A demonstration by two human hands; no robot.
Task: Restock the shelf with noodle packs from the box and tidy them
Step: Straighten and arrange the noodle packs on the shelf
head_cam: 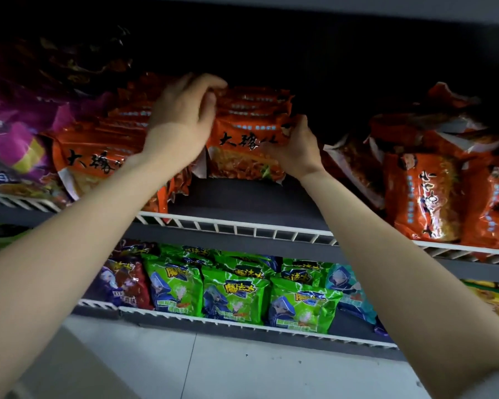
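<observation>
My left grip (185, 108) curls over the top edges of a row of orange noodle packs (251, 133) standing upright on the upper shelf (242, 200), fingers hooked on the rearmost ones. My right grip (296, 145) pinches the front pack's right edge, thumb on its face. A second orange row (98, 156) stands just left, partly behind my left forearm. The shelf board is dark grey with a white wire rail (236, 226) along its front lip. To the right, more orange packs (427, 194) lean in a loose heap; purple packs (15, 122) sit far left. The lower shelf (242, 331) carries green packs (234, 295) behind its own rail, and pale floor tiles (213, 367) lie below. The back of the upper shelf is too dark to read. No box shows.
</observation>
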